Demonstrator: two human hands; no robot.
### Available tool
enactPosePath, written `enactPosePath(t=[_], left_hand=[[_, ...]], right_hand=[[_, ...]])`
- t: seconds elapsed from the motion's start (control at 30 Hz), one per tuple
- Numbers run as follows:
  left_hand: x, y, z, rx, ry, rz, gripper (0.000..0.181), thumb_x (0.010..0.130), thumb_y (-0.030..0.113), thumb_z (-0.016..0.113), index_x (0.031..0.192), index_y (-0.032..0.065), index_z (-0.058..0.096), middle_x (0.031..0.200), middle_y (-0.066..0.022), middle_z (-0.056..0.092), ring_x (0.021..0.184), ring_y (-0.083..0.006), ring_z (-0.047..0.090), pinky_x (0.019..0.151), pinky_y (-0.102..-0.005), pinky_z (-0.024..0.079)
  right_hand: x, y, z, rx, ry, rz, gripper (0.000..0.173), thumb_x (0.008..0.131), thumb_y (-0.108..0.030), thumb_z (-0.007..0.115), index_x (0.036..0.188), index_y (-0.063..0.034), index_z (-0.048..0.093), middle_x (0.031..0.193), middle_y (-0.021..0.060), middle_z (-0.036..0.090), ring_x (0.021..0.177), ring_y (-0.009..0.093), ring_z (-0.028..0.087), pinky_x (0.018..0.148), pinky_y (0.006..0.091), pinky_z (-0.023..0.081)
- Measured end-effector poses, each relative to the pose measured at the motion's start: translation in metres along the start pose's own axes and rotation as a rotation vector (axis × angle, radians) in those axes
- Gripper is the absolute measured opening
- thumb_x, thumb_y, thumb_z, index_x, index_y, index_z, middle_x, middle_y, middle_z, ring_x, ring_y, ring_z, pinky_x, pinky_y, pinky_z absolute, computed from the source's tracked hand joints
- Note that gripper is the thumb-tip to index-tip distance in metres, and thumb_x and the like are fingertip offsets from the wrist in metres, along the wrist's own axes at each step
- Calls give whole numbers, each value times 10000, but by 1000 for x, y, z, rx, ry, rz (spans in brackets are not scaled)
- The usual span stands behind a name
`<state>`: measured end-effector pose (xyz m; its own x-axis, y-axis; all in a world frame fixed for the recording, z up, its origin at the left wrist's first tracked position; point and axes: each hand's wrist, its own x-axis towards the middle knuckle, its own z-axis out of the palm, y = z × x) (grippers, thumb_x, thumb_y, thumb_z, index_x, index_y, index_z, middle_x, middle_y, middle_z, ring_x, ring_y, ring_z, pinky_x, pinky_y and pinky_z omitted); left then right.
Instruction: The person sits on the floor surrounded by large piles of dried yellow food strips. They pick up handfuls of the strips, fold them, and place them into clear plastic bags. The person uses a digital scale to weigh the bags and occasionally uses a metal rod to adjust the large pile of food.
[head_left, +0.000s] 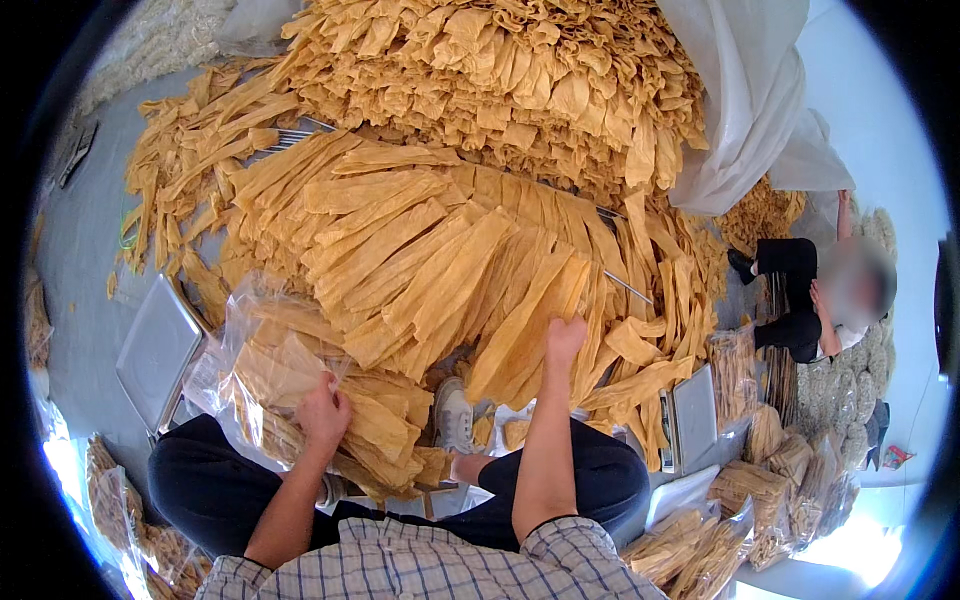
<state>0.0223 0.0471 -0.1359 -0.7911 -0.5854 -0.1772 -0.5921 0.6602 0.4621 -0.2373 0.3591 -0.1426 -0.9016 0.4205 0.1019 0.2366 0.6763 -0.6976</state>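
Long yellow-brown strips, which look like dried tofu skin (409, 232), hang and lie in overlapping folds before me. My right hand (564, 345) is closed on the lower part of one strip (536, 315) at the right of this row. Against my left thigh rests a clear plastic bag (251, 375) partly filled with such strips. My left hand (324, 412) pinches the bag near its mouth, its fingertips partly hidden. Several strips (382, 427) stick out of the bag towards my shoe.
A high heap of strips (487, 67) rises behind the row, and thin metal rods (628, 286) show between strips. Metal-topped scales (159, 352) stand at the left. Filled bags (750, 487) lie at lower right. Another person (847, 292) sits at the far right near plastic sheeting (750, 97).
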Motion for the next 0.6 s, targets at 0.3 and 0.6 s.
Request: enactPosePath(t=[0.3,0.6], left_hand=[[1,-2,3,2,8,-37,232,731,187,562,952,125,533,602,-154,574,608,-365,583,553,-490,437],[1,0,4,37,38,21,226,737,185,562,952,121,539,603,-139,580,598,-357,584,546,-479,441]], right_hand=[[17,29,13,203,-87,5,276,730,-48,559,983,59,590,889,162,644,801,288,618,737,372,482],[-49,107,58,424,-69,448,450,748,-241,633,1068,58,530,1057,183,596,992,295,567,832,339,444]])
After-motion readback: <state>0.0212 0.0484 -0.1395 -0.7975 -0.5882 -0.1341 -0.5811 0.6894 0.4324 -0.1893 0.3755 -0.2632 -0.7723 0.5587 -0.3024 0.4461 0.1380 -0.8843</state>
